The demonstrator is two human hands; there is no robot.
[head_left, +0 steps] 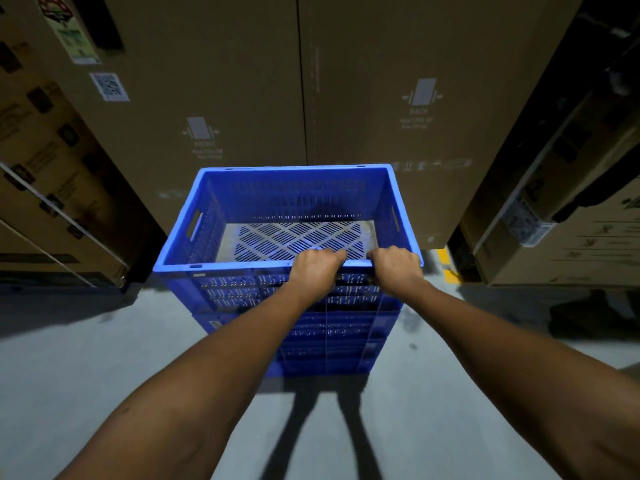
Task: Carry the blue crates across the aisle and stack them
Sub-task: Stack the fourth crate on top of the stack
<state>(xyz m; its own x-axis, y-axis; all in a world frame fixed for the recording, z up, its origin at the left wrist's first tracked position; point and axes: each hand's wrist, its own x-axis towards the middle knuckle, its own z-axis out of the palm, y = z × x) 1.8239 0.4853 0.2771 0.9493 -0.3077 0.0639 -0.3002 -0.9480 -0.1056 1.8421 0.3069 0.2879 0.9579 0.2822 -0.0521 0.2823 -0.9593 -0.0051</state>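
Observation:
A blue slotted plastic crate (242, 271) sits on top of a stack of more blue crates (329, 355) on the grey floor, right in front of me. The top crate is empty, with a pale perforated bottom showing. My left hand (317, 268) and my right hand (394, 266) are both curled over the near rim of the top crate, close together and right of the rim's middle. The fingers hook inside the rim. Both forearms reach forward from the bottom of the view.
Tall brown cardboard boxes (214, 98) stand directly behind the stack like a wall. More strapped cartons (52, 188) are at the left and cartons (568, 230) at the right. A yellow floor marking (445, 265) shows beside the stack. Grey concrete floor (86, 368) lies around me.

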